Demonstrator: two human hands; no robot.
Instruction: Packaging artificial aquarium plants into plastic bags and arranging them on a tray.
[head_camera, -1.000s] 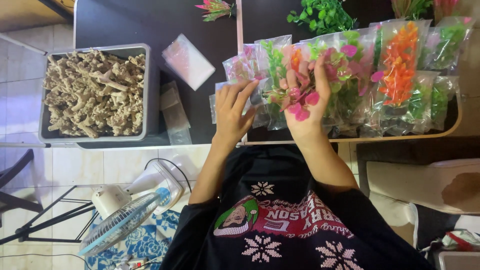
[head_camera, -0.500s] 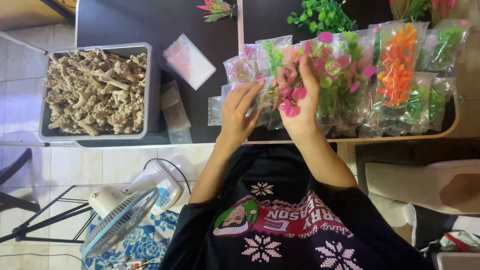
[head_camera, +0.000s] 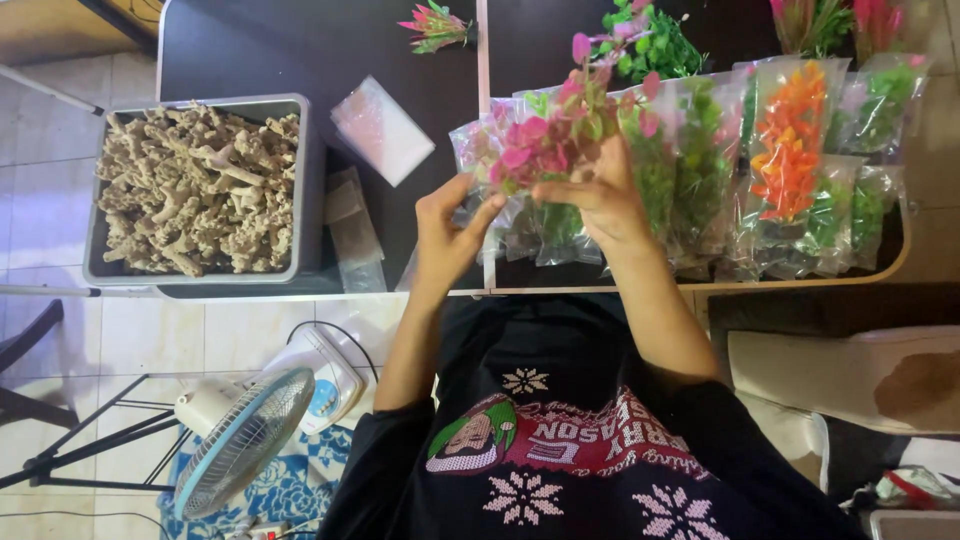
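Note:
My right hand (head_camera: 592, 196) grips the stem of an artificial plant with pink and green leaves (head_camera: 560, 130), held up over the dark table (head_camera: 300, 45). My left hand (head_camera: 445, 232) is beside it, fingers spread, fingertips touching the plant's lower leaves and a clear plastic bag (head_camera: 480, 160) behind them. Beyond my hands lie several clear bags of artificial plants: green ones (head_camera: 690, 170) and an orange one (head_camera: 790, 140).
A grey tray of beige coral-like pieces (head_camera: 195, 190) sits at the table's left. Empty clear bags (head_camera: 380, 128) lie beside it. Loose plastic plants (head_camera: 435, 25) lie at the far edge. A standing fan (head_camera: 245, 435) is on the tiled floor below left.
My right hand has lifted the pink plant up and away from the pile of bags. The left hand followed alongside. The fan's head has swung into view.

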